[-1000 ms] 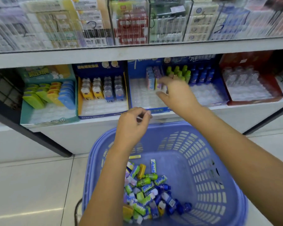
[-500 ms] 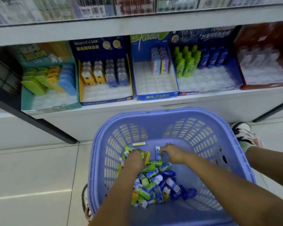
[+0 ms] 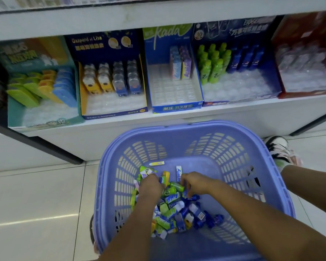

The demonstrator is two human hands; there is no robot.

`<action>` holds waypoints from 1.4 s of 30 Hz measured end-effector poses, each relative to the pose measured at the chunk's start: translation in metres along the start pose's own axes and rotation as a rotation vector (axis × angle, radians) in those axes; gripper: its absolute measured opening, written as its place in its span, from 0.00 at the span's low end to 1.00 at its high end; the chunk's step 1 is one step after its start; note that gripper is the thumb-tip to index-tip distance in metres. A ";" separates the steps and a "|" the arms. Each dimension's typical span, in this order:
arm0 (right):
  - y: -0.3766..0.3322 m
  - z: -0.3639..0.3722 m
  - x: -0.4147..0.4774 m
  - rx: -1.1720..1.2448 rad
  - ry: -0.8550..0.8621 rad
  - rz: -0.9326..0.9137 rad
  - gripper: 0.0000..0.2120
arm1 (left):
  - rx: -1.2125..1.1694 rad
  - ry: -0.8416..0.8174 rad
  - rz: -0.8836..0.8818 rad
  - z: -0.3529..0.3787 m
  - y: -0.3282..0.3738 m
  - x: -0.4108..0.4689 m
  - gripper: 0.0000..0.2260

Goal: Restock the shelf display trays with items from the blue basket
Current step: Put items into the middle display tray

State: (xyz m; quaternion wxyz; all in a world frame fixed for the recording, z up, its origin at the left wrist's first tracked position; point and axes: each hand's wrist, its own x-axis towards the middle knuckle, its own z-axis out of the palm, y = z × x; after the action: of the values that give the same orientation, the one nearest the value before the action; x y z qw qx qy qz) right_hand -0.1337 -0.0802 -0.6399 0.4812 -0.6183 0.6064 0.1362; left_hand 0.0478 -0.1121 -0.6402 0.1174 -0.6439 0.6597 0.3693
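The blue basket point(image 3: 196, 127) stands on the floor below the shelf, with a pile of small green, blue and yellow packets point(image 3: 174, 210) in its bottom. My left hand point(image 3: 151, 185) is down on the left part of the pile, fingers curled among green and yellow packets. My right hand point(image 3: 195, 183) is beside it, with its fingers dipped into blue packets next to a blue stick pack point(image 3: 179, 173). What either hand grips is hidden. On the shelf, the blue Kada tray point(image 3: 177, 108) holds two rows of stick packs at its back.
A dark blue tray point(image 3: 241, 91) with green and blue bottles sits right of the Kada tray, and a red tray point(image 3: 307, 91) beyond it. To the left stand a Gaspard et Lisa tray point(image 3: 113, 113) and a teal tray point(image 3: 45, 121). A shoe point(image 3: 279, 147) is on the floor right of the basket.
My right hand left the Kada tray and dropped into the basket. My left hand went down from above the rim into the pile. The view tilted downward.
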 end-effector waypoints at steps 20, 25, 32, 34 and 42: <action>-0.145 -0.256 -0.094 0.456 1.329 -0.432 0.09 | -1.247 -0.056 0.350 -0.202 0.090 -0.070 0.21; -0.158 -0.287 -0.049 0.298 1.196 -0.347 0.09 | -1.393 -0.008 0.328 -0.199 0.097 -0.069 0.18; -0.161 -0.304 -0.033 0.136 1.057 -0.243 0.11 | -1.303 0.201 0.477 -0.200 0.085 -0.063 0.05; -0.159 -0.308 -0.032 0.109 1.007 -0.220 0.10 | -1.358 0.225 0.510 -0.201 0.082 -0.060 0.04; -0.162 -0.301 -0.035 -0.093 1.025 -0.096 0.11 | -1.439 0.251 0.543 -0.201 0.083 -0.055 0.09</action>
State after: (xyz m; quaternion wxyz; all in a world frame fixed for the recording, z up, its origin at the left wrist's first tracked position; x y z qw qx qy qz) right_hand -0.1239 -0.3193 -0.3942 0.1001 -0.6533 0.7286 -0.1798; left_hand 0.0424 -0.2067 -0.4371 -0.4992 -0.4146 0.4008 0.6467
